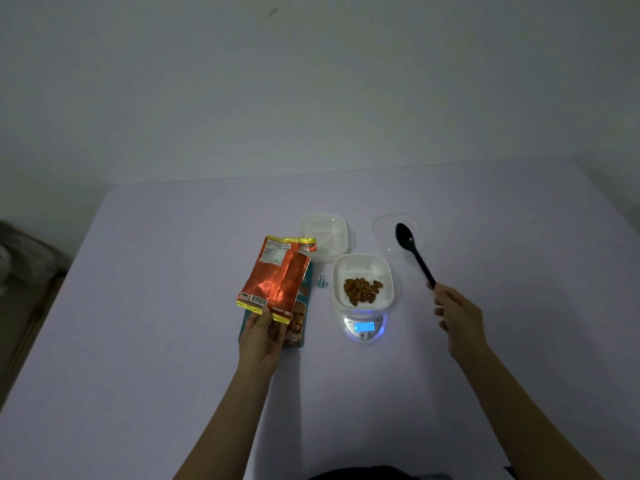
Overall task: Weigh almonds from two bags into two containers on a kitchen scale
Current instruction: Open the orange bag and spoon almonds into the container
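I read scale mid-worktop, display end toward me. Container on its platform, almonds in container. Second container just behind and left of first. Lid flat on worktop, behind and right of scale. Right hand right of scale, holds spoon by handle; bowl end over lid, contact unclear to me. Clip on worktop just left of scale. Flat bag left of clip. Left hand grips held bag by near edge, over flat bag; far end overlaps second container's near-left corner.
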